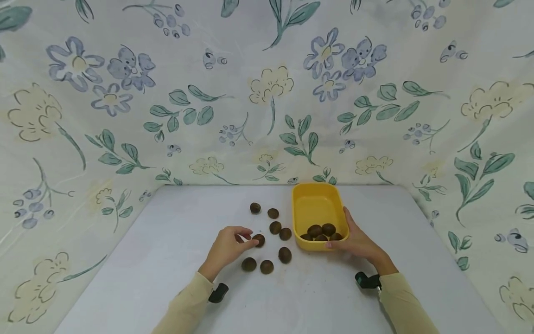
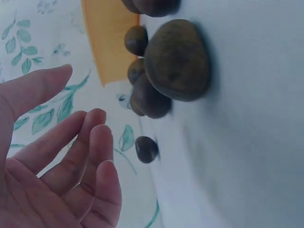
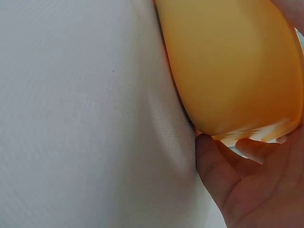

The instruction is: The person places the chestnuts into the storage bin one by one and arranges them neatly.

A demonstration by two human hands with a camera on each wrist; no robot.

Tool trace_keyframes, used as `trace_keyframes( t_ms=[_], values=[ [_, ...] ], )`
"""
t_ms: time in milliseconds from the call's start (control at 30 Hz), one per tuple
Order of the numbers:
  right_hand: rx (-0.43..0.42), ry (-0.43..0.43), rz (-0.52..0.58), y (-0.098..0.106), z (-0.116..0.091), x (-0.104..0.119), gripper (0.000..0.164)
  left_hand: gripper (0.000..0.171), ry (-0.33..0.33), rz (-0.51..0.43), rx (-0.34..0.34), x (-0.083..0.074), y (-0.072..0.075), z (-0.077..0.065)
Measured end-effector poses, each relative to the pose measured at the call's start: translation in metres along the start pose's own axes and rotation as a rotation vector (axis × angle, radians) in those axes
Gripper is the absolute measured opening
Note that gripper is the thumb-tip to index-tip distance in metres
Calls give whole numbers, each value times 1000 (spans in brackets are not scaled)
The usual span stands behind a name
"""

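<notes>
My left hand (image 1: 229, 246) hovers at the left of the scattered brown, rounded, kiwi-like fruits. Its thumb and fingertips overlap one fruit (image 1: 259, 240) in the head view. The left wrist view shows the thumb (image 2: 45, 88) apart from the loosely bent fingers, nothing between them, and a large fruit (image 2: 178, 61) beyond. With my right hand (image 1: 360, 241) I hold the near right corner of a yellow plastic container (image 1: 314, 204), thumb across its near wall and fingers along its right side. Several of the same fruits (image 1: 328, 229) lie in the container's near end.
Loose fruits sit left of the container: two at the back (image 1: 255, 208), a pair in the middle (image 1: 275, 227), and a few nearer me (image 1: 267, 266). They rest on a white tabletop (image 1: 175, 218). Floral sheeting (image 1: 233, 116) rises behind and at both sides.
</notes>
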State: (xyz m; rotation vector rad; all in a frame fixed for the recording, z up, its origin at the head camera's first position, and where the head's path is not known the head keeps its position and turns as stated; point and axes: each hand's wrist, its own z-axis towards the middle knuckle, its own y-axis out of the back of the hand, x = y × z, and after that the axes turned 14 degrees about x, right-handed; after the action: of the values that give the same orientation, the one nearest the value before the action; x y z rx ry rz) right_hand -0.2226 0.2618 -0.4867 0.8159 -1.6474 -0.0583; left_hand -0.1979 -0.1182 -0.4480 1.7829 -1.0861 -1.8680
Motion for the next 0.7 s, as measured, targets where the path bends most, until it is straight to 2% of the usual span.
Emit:
trace_keyframes(
  t_ms=[167, 333, 500, 700],
  values=[
    [5, -26, 4, 0, 1, 0, 141, 32, 43, 16, 58, 9, 3, -17],
    [8, -18, 4, 2, 2, -2, 141, 33, 58, 27, 116, 16, 2, -27],
    [7, -24, 1, 2, 2, -3, 141, 37, 83, 31, 163, 21, 0, -31],
    [0, -25, 1, 1, 4, -3, 141, 40, 82, 47, 186, 23, -7, -30]
  ],
)
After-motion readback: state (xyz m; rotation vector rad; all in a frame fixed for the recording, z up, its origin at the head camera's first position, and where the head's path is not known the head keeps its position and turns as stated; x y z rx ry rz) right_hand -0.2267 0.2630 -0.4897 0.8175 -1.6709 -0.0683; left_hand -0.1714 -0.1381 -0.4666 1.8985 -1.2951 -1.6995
